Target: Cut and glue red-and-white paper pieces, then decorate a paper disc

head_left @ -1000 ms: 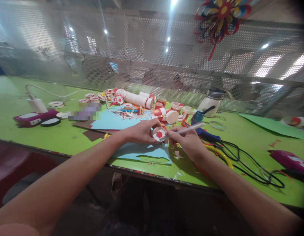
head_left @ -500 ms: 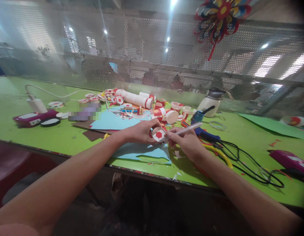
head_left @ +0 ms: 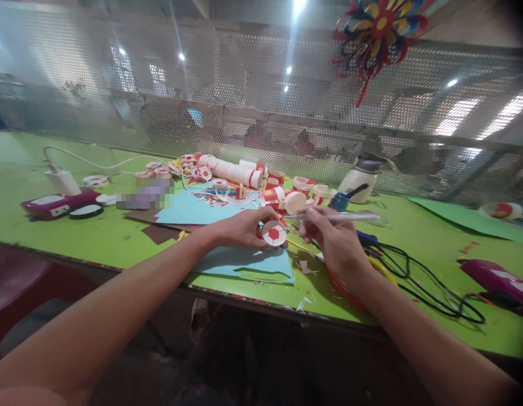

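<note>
My left hand (head_left: pixel 250 226) grips a small paper cup (head_left: pixel 273 233) by its side, its round end turned toward me. On that end is a red shape in the middle with white patches and thin dark lines, like a football. My right hand (head_left: pixel 339 239) pinches a slim, pale pen (head_left: pixel 346 216) just to the right of the cup, and the pen's tip is apart from it. Beneath both hands lie light blue paper sheets (head_left: pixel 244 262) and white paper scraps (head_left: pixel 306 266).
A long stack of paper cups (head_left: pixel 229 170) lies behind, with cut red-and-white cups (head_left: pixel 295 202) beside it. A white jug (head_left: pixel 359 179), a black cable (head_left: pixel 417 287) and a purple power strip (head_left: pixel 498 282) are on the right. Another power strip (head_left: pixel 53 204) holds a charger at left.
My right hand has drawn the pen away from the cup, up and to the right, and the pen now lies nearly level. The left hand still grips the cup, its end now in full view.
</note>
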Demonstrator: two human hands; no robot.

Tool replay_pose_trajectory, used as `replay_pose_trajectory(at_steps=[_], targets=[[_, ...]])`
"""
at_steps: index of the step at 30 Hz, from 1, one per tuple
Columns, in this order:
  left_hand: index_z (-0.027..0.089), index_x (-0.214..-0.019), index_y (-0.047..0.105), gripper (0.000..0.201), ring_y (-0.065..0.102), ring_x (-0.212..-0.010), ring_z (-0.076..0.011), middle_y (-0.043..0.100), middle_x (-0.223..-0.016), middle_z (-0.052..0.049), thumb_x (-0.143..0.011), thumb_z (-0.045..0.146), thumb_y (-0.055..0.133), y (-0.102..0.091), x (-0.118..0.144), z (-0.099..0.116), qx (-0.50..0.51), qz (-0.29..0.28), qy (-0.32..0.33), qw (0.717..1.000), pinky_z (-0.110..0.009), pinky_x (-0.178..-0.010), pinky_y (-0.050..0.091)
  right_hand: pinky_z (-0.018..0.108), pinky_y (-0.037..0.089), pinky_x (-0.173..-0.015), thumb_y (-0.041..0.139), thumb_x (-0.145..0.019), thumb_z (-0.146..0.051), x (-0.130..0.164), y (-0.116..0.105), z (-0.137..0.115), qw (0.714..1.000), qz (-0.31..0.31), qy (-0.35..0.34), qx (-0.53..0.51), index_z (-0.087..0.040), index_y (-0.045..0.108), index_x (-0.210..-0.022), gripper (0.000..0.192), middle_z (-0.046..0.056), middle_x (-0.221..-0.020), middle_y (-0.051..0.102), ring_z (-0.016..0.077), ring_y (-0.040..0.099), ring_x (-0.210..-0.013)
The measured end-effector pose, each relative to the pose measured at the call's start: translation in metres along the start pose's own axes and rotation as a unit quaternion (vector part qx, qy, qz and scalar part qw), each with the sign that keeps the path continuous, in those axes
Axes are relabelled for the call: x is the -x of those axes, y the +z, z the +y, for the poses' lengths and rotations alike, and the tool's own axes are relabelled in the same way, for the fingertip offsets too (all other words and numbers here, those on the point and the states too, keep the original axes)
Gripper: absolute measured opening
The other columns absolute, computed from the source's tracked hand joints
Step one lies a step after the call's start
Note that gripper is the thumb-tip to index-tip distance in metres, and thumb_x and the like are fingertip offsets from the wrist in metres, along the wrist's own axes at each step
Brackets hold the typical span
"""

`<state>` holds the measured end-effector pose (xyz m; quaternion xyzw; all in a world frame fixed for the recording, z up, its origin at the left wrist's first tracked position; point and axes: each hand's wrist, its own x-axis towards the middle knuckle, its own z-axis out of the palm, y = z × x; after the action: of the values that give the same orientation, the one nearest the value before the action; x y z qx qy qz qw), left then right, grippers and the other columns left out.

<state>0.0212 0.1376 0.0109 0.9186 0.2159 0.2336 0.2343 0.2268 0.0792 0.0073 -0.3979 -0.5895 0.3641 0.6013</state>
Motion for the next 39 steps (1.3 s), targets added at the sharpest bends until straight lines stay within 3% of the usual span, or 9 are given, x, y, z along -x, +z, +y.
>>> replay_pose_trajectory(at_steps=[2, 4, 9, 12, 19, 24, 32, 34, 39], targets=[[0.02, -0.116, 0.053, 0.05, 0.059, -0.092, -0.0194, 0.062, -0.109, -0.007, -0.069, 0.028, 0.067, -0.0005, -0.0002, 0.0007, 0.009, -0.015, 0.002, 1.0, -0.03, -0.077, 0.046, 0.024, 0.041, -0.051, 0.061, -0.081, -0.038, -0.0035, -0.0026, 0.0037, 0.999, 0.048, 0.002, -0.007, -0.02, 0.065, -0.088, 0.02, -0.003, -0.058, 0.062, 0.0103, 0.054, -0.052], [0.021, -0.119, 0.053, 0.053, 0.059, -0.094, -0.0196, 0.062, -0.112, -0.007, -0.069, 0.027, 0.067, -0.0007, -0.0007, 0.0015, 0.014, -0.024, 0.005, 1.0, -0.03, -0.079, 0.046, 0.025, 0.044, -0.055, 0.065, -0.078, -0.039, -0.0055, -0.0041, 0.007, 0.997, 0.053, 0.03, 0.038, -0.02, 0.066, -0.087, 0.021, -0.002, -0.064, 0.064, 0.011, 0.056, -0.056], [0.023, -0.123, 0.054, 0.054, 0.058, -0.107, -0.0216, 0.061, -0.121, -0.006, -0.07, 0.026, 0.067, 0.0001, -0.0017, 0.0033, 0.024, -0.043, 0.027, 0.998, -0.032, -0.088, 0.044, 0.028, 0.044, -0.057, 0.067, -0.075, -0.042, -0.0024, -0.0026, 0.0069, 0.986, -0.05, 0.063, 0.146, -0.018, 0.07, -0.089, 0.027, 0.001, -0.069, 0.066, 0.0141, 0.059, -0.06], [0.024, -0.125, 0.054, 0.055, 0.059, -0.107, -0.0211, 0.063, -0.12, -0.005, -0.072, 0.026, 0.066, 0.0006, -0.0015, 0.0034, 0.032, -0.053, 0.038, 0.997, -0.032, -0.09, 0.044, 0.027, 0.041, -0.051, 0.071, -0.071, -0.041, -0.0004, -0.002, 0.0049, 0.986, -0.068, 0.084, 0.125, -0.018, 0.071, -0.087, 0.027, 0.0, -0.062, 0.062, 0.0122, 0.054, -0.054], [0.022, -0.121, 0.054, 0.054, 0.06, -0.103, -0.0215, 0.062, -0.117, -0.008, -0.071, 0.033, 0.069, 0.0005, -0.0011, 0.0026, 0.042, -0.028, 0.054, 0.997, -0.033, -0.087, 0.046, 0.023, 0.042, -0.052, 0.078, -0.066, -0.03, -0.0022, -0.0038, 0.0066, 0.98, -0.091, 0.177, 0.005, -0.016, 0.069, -0.087, 0.027, 0.003, -0.073, 0.069, 0.0115, 0.059, -0.06], [0.018, -0.116, 0.053, 0.051, 0.061, -0.092, -0.0194, 0.063, -0.109, -0.008, -0.071, 0.038, 0.068, 0.0031, -0.0023, 0.0047, 0.046, 0.035, 0.019, 0.998, -0.031, -0.078, 0.048, 0.018, 0.045, -0.049, 0.079, -0.067, -0.027, -0.0042, -0.0036, 0.0086, 0.974, -0.08, 0.197, -0.079, -0.017, 0.067, -0.084, 0.023, -0.001, -0.065, 0.066, 0.0081, 0.057, -0.055], [0.017, -0.113, 0.052, 0.052, 0.058, -0.09, -0.0185, 0.061, -0.108, -0.008, -0.069, 0.041, 0.069, 0.0064, -0.0055, 0.0036, -0.002, 0.127, 0.018, 0.992, -0.03, -0.076, 0.049, 0.025, 0.056, -0.06, 0.083, -0.062, -0.022, -0.0028, -0.001, 0.009, 0.953, -0.114, 0.232, -0.158, -0.02, 0.059, -0.084, 0.033, -0.001, -0.071, 0.067, 0.0118, 0.064, -0.059], [0.017, -0.113, 0.053, 0.052, 0.058, -0.094, -0.0192, 0.061, -0.11, -0.008, -0.069, 0.04, 0.07, 0.0046, -0.0053, 0.0041, -0.003, 0.122, 0.024, 0.992, -0.031, -0.079, 0.048, 0.023, 0.054, -0.056, 0.082, -0.064, -0.025, -0.0034, -0.0012, 0.0091, 0.956, -0.113, 0.231, -0.145, -0.019, 0.058, -0.083, 0.031, -0.001, -0.068, 0.066, 0.011, 0.063, -0.057], [0.019, -0.116, 0.056, 0.051, 0.058, -0.104, -0.0218, 0.062, -0.115, -0.008, -0.071, 0.039, 0.068, -0.002, -0.0019, 0.0093, 0.043, 0.041, 0.046, 0.997, -0.035, -0.089, 0.045, 0.016, 0.044, -0.044, 0.073, -0.074, -0.036, -0.0043, -0.0033, 0.0089, 0.962, -0.111, 0.215, -0.126, -0.016, 0.059, -0.078, 0.025, -0.001, -0.062, 0.063, 0.0067, 0.056, -0.049]])
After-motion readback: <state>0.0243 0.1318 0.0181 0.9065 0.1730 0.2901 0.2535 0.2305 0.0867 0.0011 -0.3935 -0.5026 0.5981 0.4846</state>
